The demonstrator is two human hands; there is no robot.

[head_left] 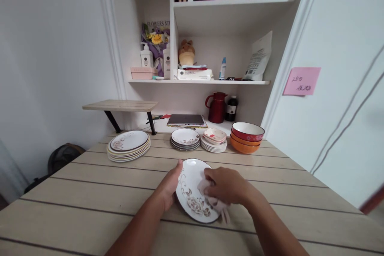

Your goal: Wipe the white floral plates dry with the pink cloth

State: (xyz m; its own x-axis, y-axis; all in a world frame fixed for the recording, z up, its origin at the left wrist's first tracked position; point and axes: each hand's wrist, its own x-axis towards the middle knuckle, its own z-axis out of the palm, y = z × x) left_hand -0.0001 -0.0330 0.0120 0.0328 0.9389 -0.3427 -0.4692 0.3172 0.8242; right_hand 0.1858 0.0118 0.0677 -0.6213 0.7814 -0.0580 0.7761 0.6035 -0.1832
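A white plate with a floral pattern (192, 176) is held tilted just above the wooden table (90, 192). My left hand (168, 186) grips its left rim, thumb along the edge. My right hand (226, 186) is closed on a small pale cloth (216, 205) and presses it against the plate's face; the cloth's end hangs below the plate's right edge.
At the table's far side stand a stack of large plates (129, 145), a stack of small plates (185, 138), a white stack topped by a small dish (214, 140) and stacked red and orange bowls (247, 137). Behind are shelves, a red jug (217, 108) and a dark bottle (231, 108).
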